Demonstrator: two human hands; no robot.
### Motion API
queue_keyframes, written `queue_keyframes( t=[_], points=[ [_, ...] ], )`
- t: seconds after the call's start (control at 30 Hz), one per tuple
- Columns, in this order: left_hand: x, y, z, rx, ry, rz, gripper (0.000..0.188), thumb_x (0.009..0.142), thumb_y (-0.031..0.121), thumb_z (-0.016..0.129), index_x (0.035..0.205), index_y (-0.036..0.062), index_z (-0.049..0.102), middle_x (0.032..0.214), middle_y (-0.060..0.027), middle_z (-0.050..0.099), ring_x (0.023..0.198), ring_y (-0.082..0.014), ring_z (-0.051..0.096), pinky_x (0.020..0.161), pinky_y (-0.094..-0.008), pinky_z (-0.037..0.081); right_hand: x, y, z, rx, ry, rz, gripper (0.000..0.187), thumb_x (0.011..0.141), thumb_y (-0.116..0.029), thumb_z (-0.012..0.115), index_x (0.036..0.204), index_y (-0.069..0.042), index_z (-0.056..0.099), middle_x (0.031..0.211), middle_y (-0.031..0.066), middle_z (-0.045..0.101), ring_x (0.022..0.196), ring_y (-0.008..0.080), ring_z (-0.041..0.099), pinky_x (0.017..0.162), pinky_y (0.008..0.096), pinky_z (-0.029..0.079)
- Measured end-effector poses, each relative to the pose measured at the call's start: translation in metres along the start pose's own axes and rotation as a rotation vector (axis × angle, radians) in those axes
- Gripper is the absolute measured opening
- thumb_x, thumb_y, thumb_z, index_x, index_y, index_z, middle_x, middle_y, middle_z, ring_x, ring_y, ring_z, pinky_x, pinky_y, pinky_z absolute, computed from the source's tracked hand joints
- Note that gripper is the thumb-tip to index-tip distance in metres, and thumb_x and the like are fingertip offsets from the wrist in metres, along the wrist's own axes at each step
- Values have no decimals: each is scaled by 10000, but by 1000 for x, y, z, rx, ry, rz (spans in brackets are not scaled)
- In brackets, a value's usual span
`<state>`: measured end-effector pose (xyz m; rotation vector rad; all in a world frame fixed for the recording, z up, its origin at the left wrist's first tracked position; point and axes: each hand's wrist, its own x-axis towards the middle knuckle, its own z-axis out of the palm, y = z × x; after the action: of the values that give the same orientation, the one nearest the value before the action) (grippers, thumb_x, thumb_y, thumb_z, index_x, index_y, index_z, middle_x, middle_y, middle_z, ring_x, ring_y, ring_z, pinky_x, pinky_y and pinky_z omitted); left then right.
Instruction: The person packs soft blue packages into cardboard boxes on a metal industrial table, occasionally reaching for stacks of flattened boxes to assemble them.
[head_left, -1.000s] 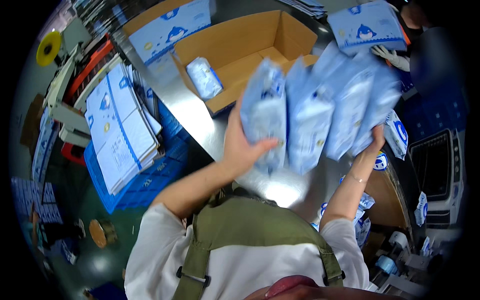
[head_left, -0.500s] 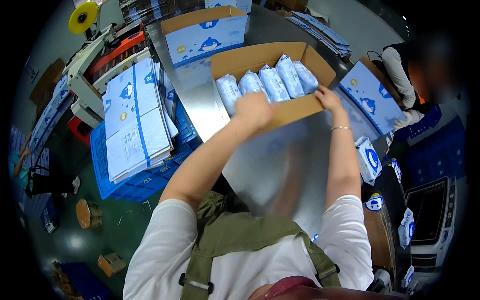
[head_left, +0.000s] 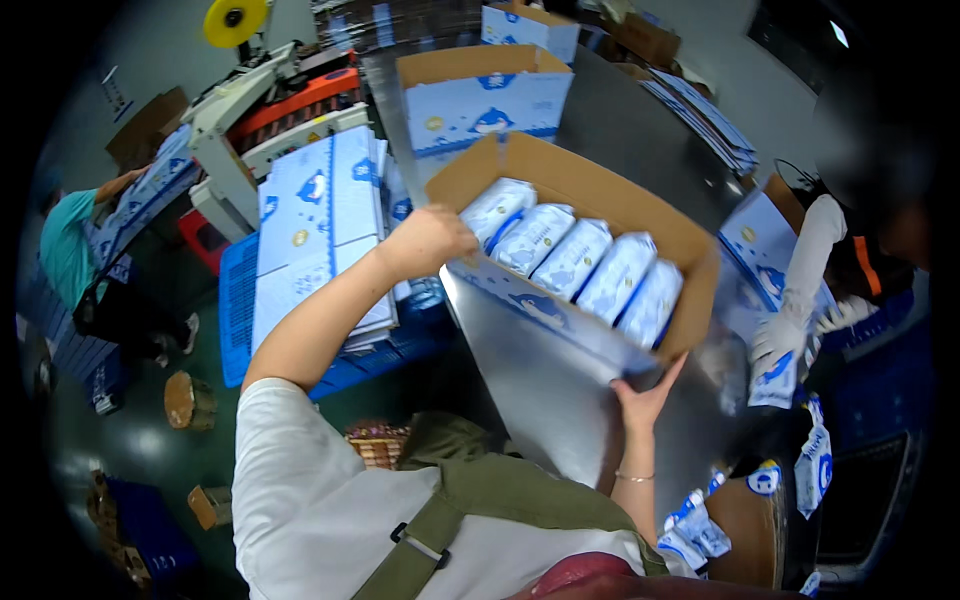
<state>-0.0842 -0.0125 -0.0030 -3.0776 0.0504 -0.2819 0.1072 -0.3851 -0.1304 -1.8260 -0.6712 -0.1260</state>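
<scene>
The bare right hand (head_left: 646, 398), thumb and fingers spread wide, touches an open, oblong, pale-blue cardboard box (head_left: 548, 312) at its 11 o'clock, containing 5 white-and-blue plastic packs (head_left: 572, 258). The bare left hand (head_left: 432, 240) curls its fingers on the box, at its 3 o'clock.

Pkgs (head_left: 572, 258) in box (head_left: 545, 308), ctn stack (head_left: 312, 222) to L, 2nd box (head_left: 485, 112) behind.

Carton (head_left: 580, 328) — whale-printed pale blue outside, brown inside; packs (head_left: 541, 240) — patterned white and light blue.
</scene>
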Motion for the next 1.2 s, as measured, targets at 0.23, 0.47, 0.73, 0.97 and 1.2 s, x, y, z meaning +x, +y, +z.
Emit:
queue_keyframes(
  t=[0.23,0.47,0.73,0.97,1.2],
  points=[
    [-19,-105,33,178,428,-774,544,779,224,685,1278,122,493,1360,-142,445,1276,-289,412,1075,-538,264,-29,-55,173,136,174,-230,1063,743,-137,718,1443,86,-50,1522,252,-19,1424,363,28,1146,456,33],
    [-204,-155,34,-53,-290,-1707,937,586,688,746,1214,15,573,1283,-188,532,1166,-337,537,881,-515,472,121,-61,318,-56,11,-174,1072,720,-78,722,1444,73,-54,1492,344,-60,1410,448,-32,1148,472,-1],
    [-287,-150,77,-321,-251,-1842,960,520,528,875,1180,-101,574,1305,-270,499,1181,-378,528,949,-372,464,328,-33,373,-99,-763,-210,959,727,-77,731,1470,7,132,1480,265,262,1368,340,307,1094,352,303],
    [-258,-123,40,16,-158,-1921,762,570,396,883,1106,-64,597,1105,-222,604,1008,-345,612,848,-387,512,93,-39,303,146,-710,-99,589,754,-103,718,1295,-18,500,1245,183,573,1196,293,526,1009,369,409],
    [-182,-48,-27,-329,1350,-1148,339,742,19,703,1045,-4,552,813,-13,528,721,-103,500,669,-233,441,20,-33,275,765,-661,250,456,922,-160,564,1336,-7,447,1236,116,578,1167,215,535,990,331,420]
  ],
)
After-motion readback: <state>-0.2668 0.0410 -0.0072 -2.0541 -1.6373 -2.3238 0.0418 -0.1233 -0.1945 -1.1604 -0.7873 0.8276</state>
